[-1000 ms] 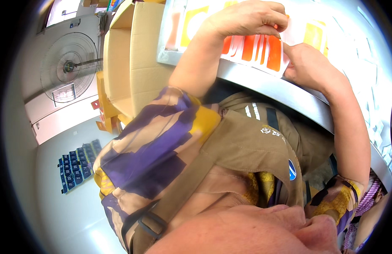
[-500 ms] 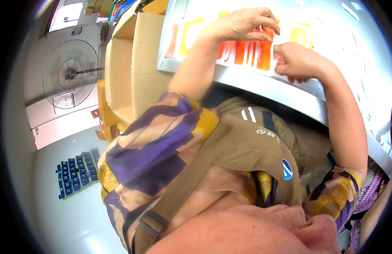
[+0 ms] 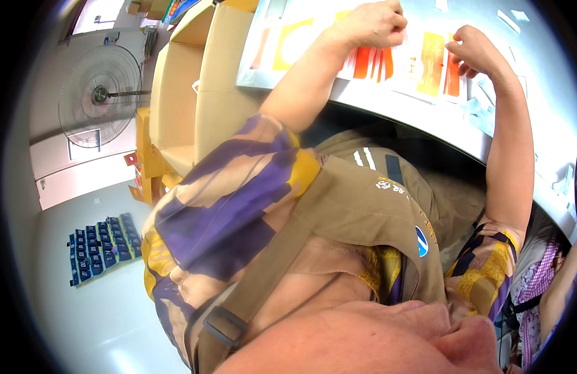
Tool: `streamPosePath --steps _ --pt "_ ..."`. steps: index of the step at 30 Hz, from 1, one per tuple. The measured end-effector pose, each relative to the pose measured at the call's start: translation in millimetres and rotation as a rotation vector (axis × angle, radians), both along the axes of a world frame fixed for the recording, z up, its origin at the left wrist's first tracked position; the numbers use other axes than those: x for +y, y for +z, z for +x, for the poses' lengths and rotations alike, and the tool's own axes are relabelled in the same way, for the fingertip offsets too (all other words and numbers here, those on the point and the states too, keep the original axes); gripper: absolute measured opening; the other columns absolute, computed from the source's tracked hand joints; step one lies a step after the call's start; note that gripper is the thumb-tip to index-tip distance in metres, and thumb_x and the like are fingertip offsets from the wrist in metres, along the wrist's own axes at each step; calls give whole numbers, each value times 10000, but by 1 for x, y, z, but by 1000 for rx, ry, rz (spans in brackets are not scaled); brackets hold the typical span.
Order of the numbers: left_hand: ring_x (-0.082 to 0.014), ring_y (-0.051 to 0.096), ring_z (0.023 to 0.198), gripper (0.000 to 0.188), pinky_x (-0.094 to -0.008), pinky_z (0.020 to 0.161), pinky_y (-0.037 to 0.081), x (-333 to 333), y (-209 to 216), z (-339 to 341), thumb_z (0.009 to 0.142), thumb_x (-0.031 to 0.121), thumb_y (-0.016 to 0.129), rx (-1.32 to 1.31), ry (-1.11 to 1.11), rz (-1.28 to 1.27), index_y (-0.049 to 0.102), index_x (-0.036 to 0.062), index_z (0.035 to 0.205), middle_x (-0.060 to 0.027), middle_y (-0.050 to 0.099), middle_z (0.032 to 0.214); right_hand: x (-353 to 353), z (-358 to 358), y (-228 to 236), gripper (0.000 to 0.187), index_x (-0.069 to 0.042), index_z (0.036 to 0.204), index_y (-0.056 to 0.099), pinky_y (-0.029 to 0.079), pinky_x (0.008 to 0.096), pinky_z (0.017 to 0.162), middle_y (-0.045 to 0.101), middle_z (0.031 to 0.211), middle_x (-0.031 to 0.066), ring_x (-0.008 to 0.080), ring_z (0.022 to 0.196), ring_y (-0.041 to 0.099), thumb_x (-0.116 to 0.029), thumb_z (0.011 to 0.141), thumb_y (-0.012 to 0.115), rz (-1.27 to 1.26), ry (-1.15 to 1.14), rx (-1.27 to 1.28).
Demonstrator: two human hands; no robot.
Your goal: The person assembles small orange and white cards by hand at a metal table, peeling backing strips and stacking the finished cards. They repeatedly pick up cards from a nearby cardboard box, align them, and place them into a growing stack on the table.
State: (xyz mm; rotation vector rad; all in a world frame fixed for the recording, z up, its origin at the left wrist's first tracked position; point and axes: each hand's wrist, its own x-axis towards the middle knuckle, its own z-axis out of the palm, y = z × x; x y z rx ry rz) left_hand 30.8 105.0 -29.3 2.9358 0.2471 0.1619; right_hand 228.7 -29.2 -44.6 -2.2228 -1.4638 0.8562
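Left hand [image 3: 373,25]: fingers [image 3: 397,22] curled, tips close together above a red-striped white printed piece [image 3: 364,62]. Whether they pinch its edge cannot be told; glare washes out that spot.

Right hand [image 3: 479,50]: fingers [image 3: 455,48] bent inward toward the left ones, the lower ones folded, at a red-orange strip [image 3: 452,78]. Contact is hidden; pinch cannot be confirmed.

Between the two sets of fingers: a yellow-orange printed panel [image 3: 431,62] on the surface [image 3: 254,79], just left of the strip. Cannot tell whether strip and panel are one piece.

Change: half a second ago both hands met near the striped piece's right end; now the right fingers are well apart from it and the panel shows in the gap. Reading: the striped piece is probably left to the left hand alone.

Farther out: clear plastic [image 3: 482,112] below the right fingers; a yellow printed sheet [image 3: 282,59] left of the left fingers; beyond it, an open cardboard box [image 3: 223,68] beside the surface.
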Motion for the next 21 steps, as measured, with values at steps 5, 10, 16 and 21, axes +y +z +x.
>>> streamPosePath --steps 5,10,16,21 --pt "-366 594 790 156 -434 746 491 12 -4 -5 746 138 568 -129 -36 -34 643 3 726 -205 592 870 0 -11 -16 627 79 1359 406 571 294 562 673 996 242 202 717 705 -316 905 581 138 -145 79" --pt "-221 597 955 77 -344 834 499 9 -21 3 777 115 641 -120 -278 187 665 82 842 -59 621 1020 12 -6 -29 511 68 1170 549 502 206 525 694 828 160 128 662 679 -351 885 608 218 -90 314" --pt "-217 595 897 71 -347 796 500 7 -9 -2 757 73 607 107 -168 124 676 57 753 -49 633 849 16 -27 -19 287 22 985 628 469 185 531 703 823 123 119 624 670 -224 846 676 4 -13 424" --pt "-217 598 896 111 -346 794 500 23 -2 -15 775 86 591 135 -120 146 694 45 788 -46 633 848 23 -27 -8 260 -8 1031 615 530 209 643 699 979 147 153 787 701 -181 842 661 -1 9 284"
